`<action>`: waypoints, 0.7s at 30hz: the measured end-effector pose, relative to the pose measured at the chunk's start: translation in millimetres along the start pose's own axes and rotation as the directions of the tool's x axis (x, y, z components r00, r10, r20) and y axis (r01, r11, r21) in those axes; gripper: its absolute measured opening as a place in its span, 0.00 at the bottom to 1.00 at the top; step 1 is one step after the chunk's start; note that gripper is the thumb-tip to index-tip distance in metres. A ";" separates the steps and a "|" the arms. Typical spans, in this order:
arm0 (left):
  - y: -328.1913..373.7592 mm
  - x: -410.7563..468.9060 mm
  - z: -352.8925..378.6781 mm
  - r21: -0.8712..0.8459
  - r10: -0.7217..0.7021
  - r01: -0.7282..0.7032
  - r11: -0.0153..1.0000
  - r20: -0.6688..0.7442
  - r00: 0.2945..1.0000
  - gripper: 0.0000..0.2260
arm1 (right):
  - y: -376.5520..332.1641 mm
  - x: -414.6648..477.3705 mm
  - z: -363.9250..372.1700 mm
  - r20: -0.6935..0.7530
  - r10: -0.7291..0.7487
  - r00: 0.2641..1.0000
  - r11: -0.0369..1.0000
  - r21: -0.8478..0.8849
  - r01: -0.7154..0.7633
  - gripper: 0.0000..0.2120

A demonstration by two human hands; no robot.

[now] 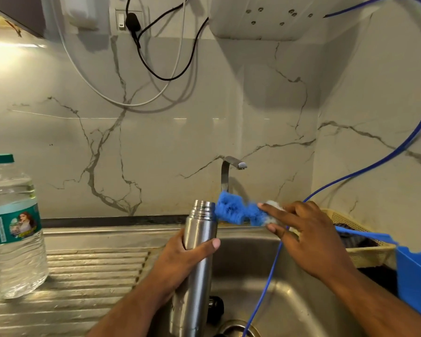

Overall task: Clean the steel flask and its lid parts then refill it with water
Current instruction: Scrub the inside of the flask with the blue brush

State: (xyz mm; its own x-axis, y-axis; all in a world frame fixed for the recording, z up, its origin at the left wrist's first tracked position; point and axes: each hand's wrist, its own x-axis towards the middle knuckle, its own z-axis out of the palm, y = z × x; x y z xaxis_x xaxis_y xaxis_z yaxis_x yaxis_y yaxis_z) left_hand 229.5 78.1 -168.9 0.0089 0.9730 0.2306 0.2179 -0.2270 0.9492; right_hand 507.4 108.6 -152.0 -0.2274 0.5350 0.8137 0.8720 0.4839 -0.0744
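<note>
L hand is gripping the steel flask round its upper body, thumb curling across the front w/ the other fingers wrapping behind; flask is standing nearly upright over the sink, lid off, threaded mouth showing; R hand is holding a blue bottle brush sideways just behind its head, index finger lying straight along the top and thumb underneath, pinching the whitish part of the brush betw. them, remaining fingers loosely spreading; brush head is sitting right against the right side of the flask's neck, outside the mouth; its blue handle is running off to the right; a black round part is lying in the sink near the flask's base, can't tell what it is; a thin blue tube is hanging down into the sink; tap is standing at the far edge; a plastic water bottle, capped, is standing on the ribbed drainboard at left; a beige basket and blue tub are sitting at right.
</note>
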 end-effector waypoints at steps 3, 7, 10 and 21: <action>4.6 -2.9 5.8 -0.039 0.024 -0.021 0.999 0.074 0.997 0.21 | -5.3 0.0 3.1 -0.008 0.020 1.000 0.998 -0.055 -0.021 0.21; 8.7 -4.3 9.2 -0.147 -0.001 0.014 0.989 0.086 0.996 0.24 | -14.3 1.0 -1.6 -0.083 0.030 0.996 0.997 -0.074 -0.036 0.23; 10.0 -3.0 4.0 -0.205 -0.031 0.032 0.978 0.007 0.999 0.22 | -14.8 0.4 -6.3 -0.139 0.014 0.990 0.999 -0.034 -0.019 0.22; 5.5 -2.9 9.5 -0.149 -0.074 0.075 0.986 0.015 0.997 0.25 | -20.3 2.1 -2.8 -0.148 -0.088 0.985 0.995 -0.053 0.081 0.23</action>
State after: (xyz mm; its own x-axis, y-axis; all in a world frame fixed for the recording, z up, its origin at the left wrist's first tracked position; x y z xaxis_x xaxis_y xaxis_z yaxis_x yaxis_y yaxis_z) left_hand 239.9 74.5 -166.3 0.0078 0.9876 0.1566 0.0703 -0.1568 0.9851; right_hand 490.5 98.0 -147.2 -0.2364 0.3822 0.8933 0.8724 0.4883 0.0220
